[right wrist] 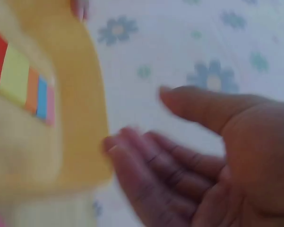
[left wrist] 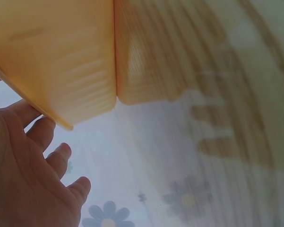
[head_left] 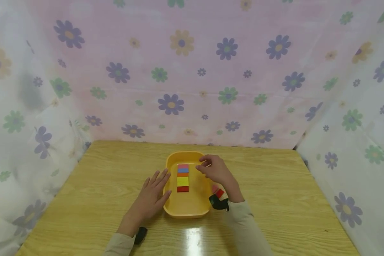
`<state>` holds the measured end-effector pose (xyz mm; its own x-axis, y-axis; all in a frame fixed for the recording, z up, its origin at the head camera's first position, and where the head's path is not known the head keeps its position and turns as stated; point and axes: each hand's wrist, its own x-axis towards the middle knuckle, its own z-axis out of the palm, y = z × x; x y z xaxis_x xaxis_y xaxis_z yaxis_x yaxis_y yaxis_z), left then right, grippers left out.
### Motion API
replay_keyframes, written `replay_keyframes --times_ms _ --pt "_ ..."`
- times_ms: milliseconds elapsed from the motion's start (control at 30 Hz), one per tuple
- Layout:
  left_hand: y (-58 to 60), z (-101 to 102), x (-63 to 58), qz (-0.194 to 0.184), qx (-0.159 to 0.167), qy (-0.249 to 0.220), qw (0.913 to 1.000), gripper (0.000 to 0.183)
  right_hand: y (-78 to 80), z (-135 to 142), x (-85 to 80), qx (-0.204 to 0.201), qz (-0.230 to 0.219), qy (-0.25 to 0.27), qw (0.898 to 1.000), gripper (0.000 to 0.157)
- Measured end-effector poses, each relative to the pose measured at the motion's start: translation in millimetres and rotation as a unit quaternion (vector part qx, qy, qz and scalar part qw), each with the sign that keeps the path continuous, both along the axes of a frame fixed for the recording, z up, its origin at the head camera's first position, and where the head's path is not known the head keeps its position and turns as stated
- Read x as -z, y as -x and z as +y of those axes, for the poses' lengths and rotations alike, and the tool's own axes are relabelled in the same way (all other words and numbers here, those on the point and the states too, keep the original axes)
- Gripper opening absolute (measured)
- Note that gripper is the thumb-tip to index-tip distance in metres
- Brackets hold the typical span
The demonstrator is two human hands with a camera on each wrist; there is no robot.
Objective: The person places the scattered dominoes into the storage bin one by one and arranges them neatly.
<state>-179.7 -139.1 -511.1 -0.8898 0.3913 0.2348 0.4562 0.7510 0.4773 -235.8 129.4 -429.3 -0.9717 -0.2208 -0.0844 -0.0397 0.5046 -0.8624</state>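
Note:
A yellow tray [head_left: 192, 209] stands on the table, and inside it lies a straight row of coloured blocks [head_left: 183, 181]: pink, blue, orange, yellow and red from back to front. My left hand [head_left: 150, 197] touches the tray's left rim with its fingers spread; the left wrist view shows its fingertips [left wrist: 45, 130] against the outer wall. Over the tray's right rim hovers my right hand [head_left: 216, 170], its thumb apart from loosely bent fingers. Nothing lies between them in the right wrist view, where the hand [right wrist: 179, 165] is slightly blurred.
Just right of the tray, a red block [head_left: 219, 192] and a pink block [head_left: 214, 188] lie partly hidden by the right wrist's black camera mount [head_left: 218, 202]. The wood-grain table [head_left: 275, 185] is bounded by flowered cloth [head_left: 192, 81] at the back and sides.

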Motion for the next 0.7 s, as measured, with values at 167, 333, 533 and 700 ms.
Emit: replay_keyframes --times_ms 167,333,533,700 --pt "-0.3 -0.3 0.2 0.0 0.001 -0.008 1.0 0.061 1.1 28.6 19.0 0.034 0.068 0.045 0.996 0.03" --pt "-1.1 -0.8 -0.9 -0.003 0.002 -0.013 0.9999 0.061 -0.2 47.0 41.6 0.071 0.113 0.046 0.99 0.019" --pt "-1.3 -1.8 -0.4 -0.004 0.003 -0.018 0.9998 0.061 -5.5 62.4 58.8 0.069 0.101 0.042 0.992 0.02" --pt "0.1 -2.0 0.7 -0.004 0.007 -0.02 0.9998 0.061 -12.4 74.0 70.2 0.027 0.075 0.008 0.997 0.02"
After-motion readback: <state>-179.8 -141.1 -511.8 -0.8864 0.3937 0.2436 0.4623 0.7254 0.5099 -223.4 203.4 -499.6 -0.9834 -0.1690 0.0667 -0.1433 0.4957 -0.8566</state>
